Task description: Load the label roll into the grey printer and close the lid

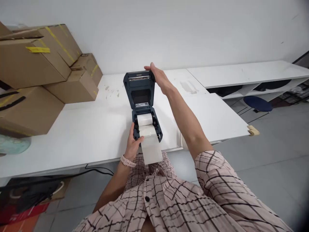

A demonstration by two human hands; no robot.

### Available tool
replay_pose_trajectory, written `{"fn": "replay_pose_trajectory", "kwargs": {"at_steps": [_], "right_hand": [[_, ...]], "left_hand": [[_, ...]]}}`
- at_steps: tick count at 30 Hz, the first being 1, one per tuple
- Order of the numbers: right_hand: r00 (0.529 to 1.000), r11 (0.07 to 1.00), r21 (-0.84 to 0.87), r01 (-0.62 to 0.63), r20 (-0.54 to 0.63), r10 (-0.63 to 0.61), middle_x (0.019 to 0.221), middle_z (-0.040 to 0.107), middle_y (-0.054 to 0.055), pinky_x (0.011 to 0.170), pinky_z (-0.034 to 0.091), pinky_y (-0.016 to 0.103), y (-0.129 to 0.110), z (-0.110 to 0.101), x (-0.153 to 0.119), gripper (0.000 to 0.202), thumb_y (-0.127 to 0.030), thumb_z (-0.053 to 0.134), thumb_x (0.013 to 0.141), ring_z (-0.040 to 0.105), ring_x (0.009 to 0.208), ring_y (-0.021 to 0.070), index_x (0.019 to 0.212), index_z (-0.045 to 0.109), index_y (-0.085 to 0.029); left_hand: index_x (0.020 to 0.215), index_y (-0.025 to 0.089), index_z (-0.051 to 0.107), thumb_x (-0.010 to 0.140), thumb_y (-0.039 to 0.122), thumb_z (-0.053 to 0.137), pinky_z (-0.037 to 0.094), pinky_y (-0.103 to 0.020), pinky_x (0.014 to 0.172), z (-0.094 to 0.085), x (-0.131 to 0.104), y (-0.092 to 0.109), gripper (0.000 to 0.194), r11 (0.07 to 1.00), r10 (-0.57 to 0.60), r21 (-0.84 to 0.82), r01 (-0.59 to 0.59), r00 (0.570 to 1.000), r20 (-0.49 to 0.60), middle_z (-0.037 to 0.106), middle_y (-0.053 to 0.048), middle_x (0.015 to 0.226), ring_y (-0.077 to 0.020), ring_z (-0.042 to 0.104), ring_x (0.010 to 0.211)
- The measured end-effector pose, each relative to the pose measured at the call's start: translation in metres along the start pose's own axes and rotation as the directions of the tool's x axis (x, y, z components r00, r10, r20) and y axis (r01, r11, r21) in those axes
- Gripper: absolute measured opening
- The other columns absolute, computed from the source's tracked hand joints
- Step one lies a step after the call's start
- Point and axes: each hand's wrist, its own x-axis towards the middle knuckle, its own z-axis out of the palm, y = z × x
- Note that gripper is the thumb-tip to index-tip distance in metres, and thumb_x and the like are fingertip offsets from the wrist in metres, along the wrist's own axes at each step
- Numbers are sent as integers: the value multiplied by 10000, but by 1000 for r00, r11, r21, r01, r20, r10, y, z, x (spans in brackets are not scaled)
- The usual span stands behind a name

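A dark blue label printer (pixel 145 106) stands on the white table (pixel 91 132) with its lid (pixel 140 88) swung up and open. A white label roll (pixel 145 119) lies in the printer's bay, and a strip of labels (pixel 151 146) runs out over the table's front edge. My left hand (pixel 133 143) grips the printer's front left corner, thumb resting on the strip. My right hand (pixel 158 76) reaches across and holds the top right edge of the raised lid.
Several cardboard boxes (pixel 36 74) with yellow tape are stacked at the table's left. A second white table with a shelf (pixel 243 75) stands at the right, a blue stool (pixel 257 103) beneath it. A black cable (pixel 96 169) and bags (pixel 29 193) lie under the table.
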Motion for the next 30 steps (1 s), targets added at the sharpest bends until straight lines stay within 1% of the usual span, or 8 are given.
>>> {"fn": "replay_pose_trajectory", "kwargs": {"at_steps": [4,9,12,15,18,21,25,30], "right_hand": [[995,998,-11,58,-83,-59,1364,635,63,1252,257,529,-17,13,-36,709,-792,389,945,496,1374,279,1245,647,-204],[989,995,31,98,-111,-94,1331,660,16,1219,332,504,-32,27,-108,459,-643,500,980,525,1352,263,1197,662,-273],[992,994,51,96,-90,-91,1374,653,2,1235,315,506,-26,45,-169,297,-536,547,999,476,1436,260,1131,703,-320],[979,998,62,2,-201,11,1422,629,0,1258,297,504,-5,68,-221,236,-520,642,951,424,1488,261,1079,722,-339],[921,952,220,-214,-278,272,1631,428,18,1282,265,517,23,87,-249,668,-561,793,800,325,1552,298,1396,572,-355],[834,816,422,-395,-207,511,1706,292,41,1286,268,526,39,96,-258,1063,-607,833,711,256,1583,319,1598,314,-338],[816,716,533,-451,-78,572,1665,380,50,1275,315,515,41,96,-258,1046,-607,808,733,361,1536,320,1603,313,-301],[834,751,526,-398,-134,536,1614,446,109,1232,390,519,39,96,-256,1069,-588,829,708,440,1479,346,1590,335,-239]], "left_hand": [[1641,403,176,838,484,751,420,-442,1218,0,2,4,991,998,-9,-57,8,1000,-10,115,25,1756,-333,169,1605],[1656,392,12,795,507,803,416,-460,1212,4,-9,-4,1175,988,-125,-108,114,987,-104,127,-47,1755,-338,224,1591],[1651,396,-34,787,522,810,426,-478,1197,5,-26,-10,1215,980,-154,-142,139,983,-101,190,-87,1740,-340,305,1562],[1647,401,-55,772,547,815,410,-486,1203,2,-40,-10,1243,976,-119,-193,103,990,-72,227,-105,1728,-335,338,1548],[1651,398,-26,802,602,762,374,-470,1228,-3,-42,-1,1176,978,-124,-182,104,987,-104,149,-86,1750,-323,234,1590],[1653,398,66,859,636,678,381,-437,1228,-2,-30,12,1030,982,-149,-138,132,981,-121,122,-56,1756,-309,206,1599],[1589,322,333,881,600,672,504,-436,1120,5,-15,19,833,985,-108,-137,104,994,-16,421,-117,1637,-321,485,1451],[1435,245,546,840,549,733,543,-431,1029,5,-7,14,694,996,1,-86,-8,996,-84,605,-144,1449,-325,610,1288]]}}
